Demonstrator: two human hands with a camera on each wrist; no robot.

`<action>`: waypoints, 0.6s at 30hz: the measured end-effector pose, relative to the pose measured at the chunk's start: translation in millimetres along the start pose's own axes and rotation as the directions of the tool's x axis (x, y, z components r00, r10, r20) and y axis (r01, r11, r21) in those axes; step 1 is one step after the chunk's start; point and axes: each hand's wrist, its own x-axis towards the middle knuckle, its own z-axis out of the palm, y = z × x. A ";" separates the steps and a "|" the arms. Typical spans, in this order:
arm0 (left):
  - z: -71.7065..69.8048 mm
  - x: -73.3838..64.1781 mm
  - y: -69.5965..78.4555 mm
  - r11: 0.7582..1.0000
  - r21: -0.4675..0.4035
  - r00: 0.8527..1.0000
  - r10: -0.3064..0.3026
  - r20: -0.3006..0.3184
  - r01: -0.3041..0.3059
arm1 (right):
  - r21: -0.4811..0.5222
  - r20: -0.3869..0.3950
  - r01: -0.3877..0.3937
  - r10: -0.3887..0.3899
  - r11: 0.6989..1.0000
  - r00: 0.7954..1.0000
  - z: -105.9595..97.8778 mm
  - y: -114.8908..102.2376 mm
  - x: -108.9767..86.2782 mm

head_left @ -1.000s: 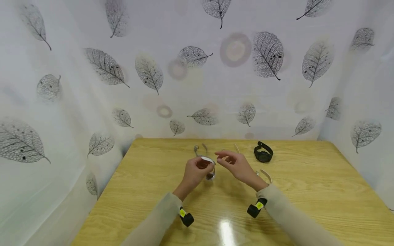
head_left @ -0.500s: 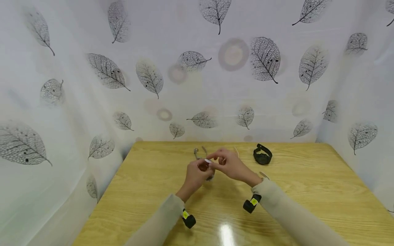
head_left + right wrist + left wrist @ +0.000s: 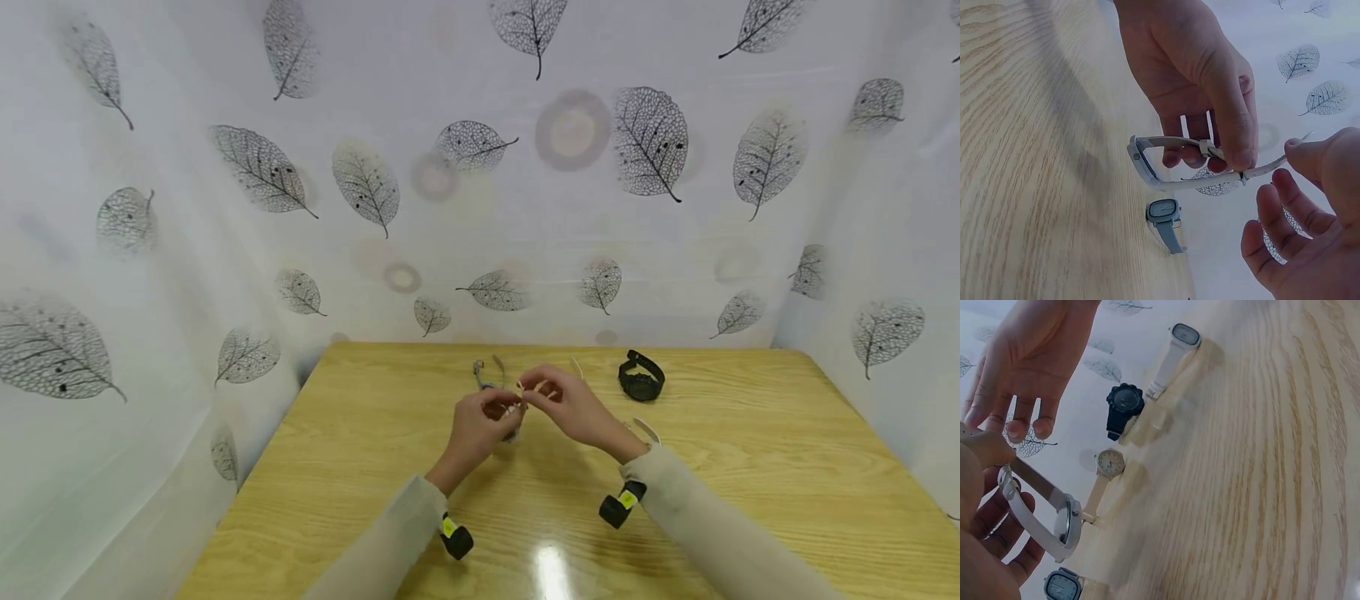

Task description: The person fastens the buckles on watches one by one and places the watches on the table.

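Note:
A white wristwatch [image 3: 1074, 530] hangs between my two hands, its strap looped together and its case pointing away from the fingers. My left hand [image 3: 476, 427] grips the strap where the two ends meet, thumb on top, as the right wrist view shows with the watch case [image 3: 1140, 164] below it. The thumb and forefinger of my right hand [image 3: 573, 407] pinch the free strap end, which sticks out past the buckle. The other fingers of the right hand [image 3: 1316, 234] are spread loosely below. In the head view the fingers hide most of this watch.
On the wooden table [image 3: 750, 467] stand a grey-blue watch [image 3: 1163, 212] beyond the left hand, a beige-strapped round watch [image 3: 1109, 465], a black watch [image 3: 641, 382] at the back right, and a white watch [image 3: 1175, 353] beside the right forearm. A leaf-patterned curtain [image 3: 525, 208] encloses the back and sides.
The right hand came in from the right to the strap that the left hand holds, then drew back slightly right. The left hand stays nearly in place; the white strap has turned.

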 end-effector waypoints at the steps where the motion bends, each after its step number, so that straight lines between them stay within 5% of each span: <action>1: 0.1 -0.4 -0.6 1.000 0.002 1.000 0.005 0.001 -0.005 | 0.012 0.002 -0.007 0.006 1.000 1.000 -0.6 1.9 -0.7; 11: 1.7 -4.1 -3.0 0.999 -0.046 0.999 0.004 0.033 -0.002 | 0.146 -0.004 -0.065 0.066 0.987 0.998 -4.2 11.8 -6.0; 18: 4.6 -4.7 -5.5 0.996 -0.083 1.000 0.028 -0.005 -0.028 | 0.215 -0.010 -0.075 0.078 0.974 0.997 -6.2 17.2 -8.1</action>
